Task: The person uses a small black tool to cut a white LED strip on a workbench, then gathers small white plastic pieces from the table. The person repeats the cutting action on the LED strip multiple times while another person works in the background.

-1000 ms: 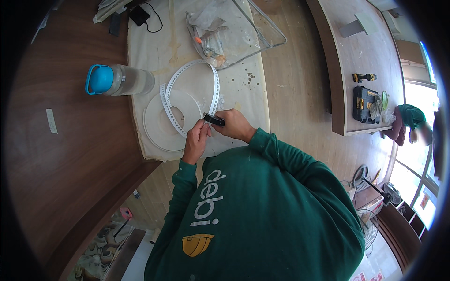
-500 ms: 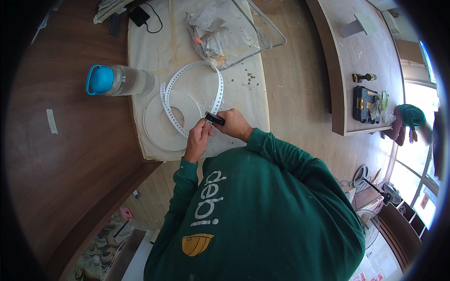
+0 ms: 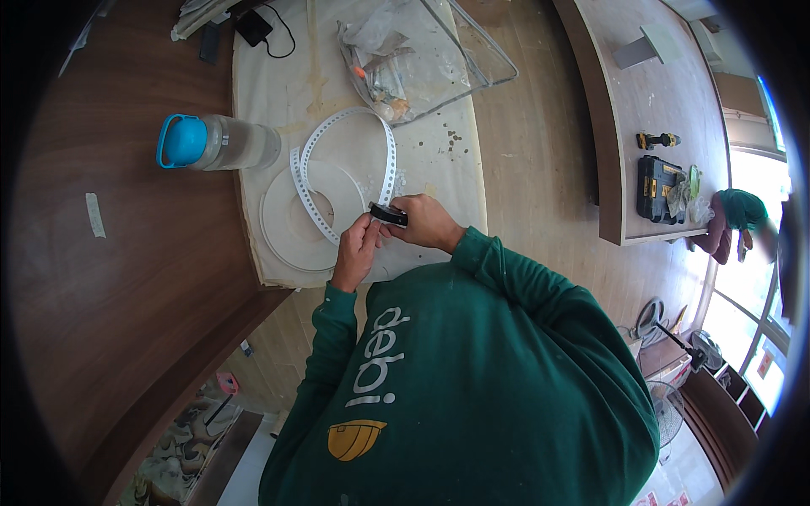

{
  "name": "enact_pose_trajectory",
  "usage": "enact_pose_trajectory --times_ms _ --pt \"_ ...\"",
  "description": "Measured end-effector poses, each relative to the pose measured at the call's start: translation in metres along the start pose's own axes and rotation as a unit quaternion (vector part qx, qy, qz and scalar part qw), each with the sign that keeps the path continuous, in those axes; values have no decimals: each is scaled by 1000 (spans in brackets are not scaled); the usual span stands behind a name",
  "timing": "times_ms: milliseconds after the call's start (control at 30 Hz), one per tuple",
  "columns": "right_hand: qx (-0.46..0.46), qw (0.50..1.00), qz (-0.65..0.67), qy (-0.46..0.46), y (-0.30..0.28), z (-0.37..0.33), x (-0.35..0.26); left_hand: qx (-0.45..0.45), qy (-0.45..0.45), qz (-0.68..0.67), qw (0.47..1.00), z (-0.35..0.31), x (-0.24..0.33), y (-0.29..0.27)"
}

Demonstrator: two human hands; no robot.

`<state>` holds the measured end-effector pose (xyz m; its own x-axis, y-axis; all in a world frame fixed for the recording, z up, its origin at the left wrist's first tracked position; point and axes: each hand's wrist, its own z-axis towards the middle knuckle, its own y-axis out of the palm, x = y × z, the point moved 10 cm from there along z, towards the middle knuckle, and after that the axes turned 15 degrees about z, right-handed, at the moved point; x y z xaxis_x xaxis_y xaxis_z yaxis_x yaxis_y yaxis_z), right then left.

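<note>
While the white perforated strip [image 3: 390, 164] curls in a big loop over the pale-covered table [image 3: 451, 190], partly across a flat white reel [image 3: 277, 223], the person's right hand [image 3: 430, 224] has its fingers wrapped round a black hand tool [image 3: 388, 215] at the strip's near end. The left hand [image 3: 355, 251] has fingertips bunched right beside it, can't tell if they're actually pinching the strip.

Tabletop [image 3: 460, 181] covered in off-white; flanked on L by dk brown wood panel [image 3: 101, 295]. Lt wood-plank floor [image 3: 536, 169] seen to R, then pale-topped counter [image 3: 683, 93]. Far R: bright daylight admitted thru window [image 3: 740, 295]; dk brown shelf unit [image 3: 713, 413] placed at lower R.
</note>
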<state>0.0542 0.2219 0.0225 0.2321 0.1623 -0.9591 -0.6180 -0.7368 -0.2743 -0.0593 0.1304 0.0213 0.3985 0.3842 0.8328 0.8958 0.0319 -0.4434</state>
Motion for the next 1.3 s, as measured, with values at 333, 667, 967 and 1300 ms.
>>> enact_pose_trajectory --times_ms 333,667,967,1300 --pt "3 1000 19 -5 4 -6 -5 -1 -14 -18 1000 0 -7 -1" --pt "4 1000 16 15 5 -5 5 -7 4 0 1000 0 4 -2" --pt "32 999 8 7 8 -4 17 -15 9 -9 1000 4 1 2" --pt "4 1000 -5 2 0 -3 24 3 50 49 998 -6 -6 -1"
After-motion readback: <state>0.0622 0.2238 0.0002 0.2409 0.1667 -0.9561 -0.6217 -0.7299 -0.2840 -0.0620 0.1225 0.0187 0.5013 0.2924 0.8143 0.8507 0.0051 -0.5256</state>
